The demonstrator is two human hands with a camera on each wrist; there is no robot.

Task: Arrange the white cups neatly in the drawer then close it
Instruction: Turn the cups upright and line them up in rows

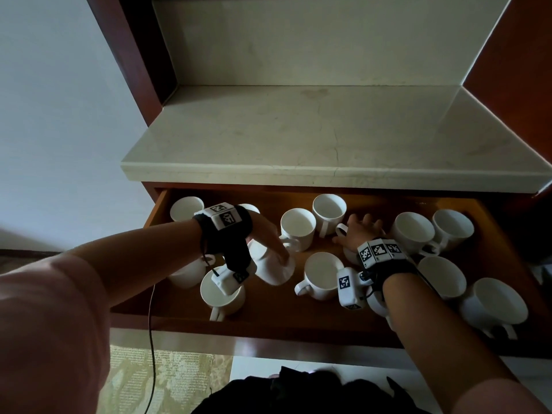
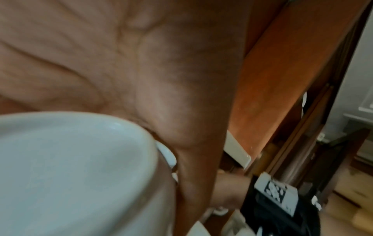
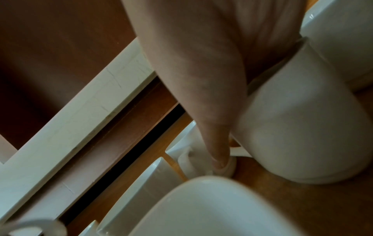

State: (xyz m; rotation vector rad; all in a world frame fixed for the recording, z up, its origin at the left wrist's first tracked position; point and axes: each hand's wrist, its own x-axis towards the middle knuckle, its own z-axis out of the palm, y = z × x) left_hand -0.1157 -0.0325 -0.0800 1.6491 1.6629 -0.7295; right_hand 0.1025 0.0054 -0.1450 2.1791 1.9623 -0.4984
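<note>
Head view: unlabelled white cups [image 1: 298,229] in open drawer [image 1: 155,213], both hands among them.

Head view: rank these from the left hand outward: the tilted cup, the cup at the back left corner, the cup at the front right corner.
1. Tilted cup: gripped by the left hand.
2. Back left corner cup: behind the wrist.
3. Front right corner cup: across the drawer.
</note>
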